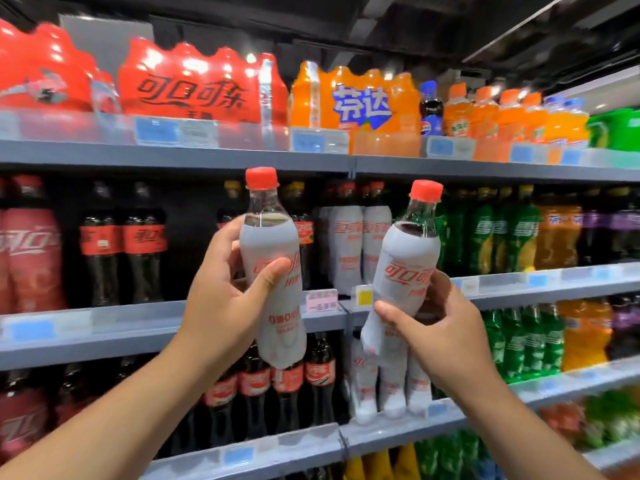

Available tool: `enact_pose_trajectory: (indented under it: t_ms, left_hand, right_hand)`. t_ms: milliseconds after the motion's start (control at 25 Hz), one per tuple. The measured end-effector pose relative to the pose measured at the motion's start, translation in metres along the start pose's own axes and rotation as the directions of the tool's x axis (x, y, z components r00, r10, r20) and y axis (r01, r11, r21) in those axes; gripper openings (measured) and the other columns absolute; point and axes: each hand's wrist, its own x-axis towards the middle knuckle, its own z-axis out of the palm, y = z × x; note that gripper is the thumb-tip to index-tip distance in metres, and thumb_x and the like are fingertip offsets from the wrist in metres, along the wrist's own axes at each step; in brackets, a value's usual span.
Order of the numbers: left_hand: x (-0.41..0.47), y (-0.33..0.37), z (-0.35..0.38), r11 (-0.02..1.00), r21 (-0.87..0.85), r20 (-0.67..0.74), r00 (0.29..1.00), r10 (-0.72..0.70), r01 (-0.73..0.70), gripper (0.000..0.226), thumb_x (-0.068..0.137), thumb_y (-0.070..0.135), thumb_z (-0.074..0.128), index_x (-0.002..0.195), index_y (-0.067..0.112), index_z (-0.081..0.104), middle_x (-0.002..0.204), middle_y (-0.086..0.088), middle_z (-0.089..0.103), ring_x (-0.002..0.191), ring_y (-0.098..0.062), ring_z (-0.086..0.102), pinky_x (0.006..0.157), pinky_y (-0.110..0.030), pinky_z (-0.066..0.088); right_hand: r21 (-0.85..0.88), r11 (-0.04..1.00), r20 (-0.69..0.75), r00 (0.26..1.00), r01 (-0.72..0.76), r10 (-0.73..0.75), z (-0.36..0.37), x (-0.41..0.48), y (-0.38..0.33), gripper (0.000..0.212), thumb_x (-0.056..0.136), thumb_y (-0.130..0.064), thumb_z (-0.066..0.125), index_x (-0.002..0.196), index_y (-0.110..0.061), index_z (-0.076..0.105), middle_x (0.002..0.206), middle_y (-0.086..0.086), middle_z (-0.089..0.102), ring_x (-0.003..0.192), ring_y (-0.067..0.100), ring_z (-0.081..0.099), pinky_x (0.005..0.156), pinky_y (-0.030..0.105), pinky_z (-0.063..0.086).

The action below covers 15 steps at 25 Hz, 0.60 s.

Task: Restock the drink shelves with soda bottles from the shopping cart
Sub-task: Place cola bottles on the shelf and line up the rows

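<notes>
Grips the first soda bottle (272, 258) upright in the left hand (221, 299), fingers curled round its middle. Clasps the second soda bottle (403, 271) tilted in the right hand (441, 329), both raised before the middle shelf (104, 323).
</notes>
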Motion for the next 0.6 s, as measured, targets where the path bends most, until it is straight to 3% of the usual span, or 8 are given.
enact_pose_trajectory:
  t_ms: [240,440,600]
  left_hand:
    - [0.042,-0.016,0.082,0.999,-0.033,-0.015,1.0,0.024,-0.025,0.061,0.084,0.042,0.075,0.138,0.029,0.049,0.113,0.007,0.07,0.104,-0.014,0.069,0.083,-0.026,0.058]
    - [0.07,-0.031,0.119,0.999,0.004,-0.026,0.998,0.052,-0.052,0.06,0.085,0.037,0.076,0.137,0.026,0.049,0.11,0.011,0.071,0.1,-0.01,0.069,0.078,-0.02,0.056]
    - [0.084,-0.047,0.13,0.997,0.024,-0.027,0.997,0.07,-0.069,0.061,0.087,0.041,0.075,0.139,0.027,0.046,0.117,0.003,0.068,0.107,-0.016,0.068,0.085,-0.029,0.058]
  right_hand:
    - [0.015,0.998,-0.034,0.998,0.062,-0.061,-0.043,0.063,0.032,0.041,0.077,-0.028,0.088,0.107,-0.04,0.063,0.099,-0.036,0.07,0.092,-0.012,0.066,0.071,0.004,0.051]
    - [0.084,0.993,-0.028,0.997,0.081,-0.078,-0.05,0.107,0.049,0.037,0.079,-0.021,0.086,0.108,-0.032,0.066,0.098,-0.023,0.075,0.09,-0.004,0.071,0.072,0.009,0.054]
    - [0.163,0.983,-0.049,0.996,0.084,-0.077,-0.044,0.134,0.065,0.039,0.08,-0.02,0.086,0.111,-0.032,0.065,0.1,-0.018,0.076,0.093,-0.003,0.071,0.075,0.01,0.055]
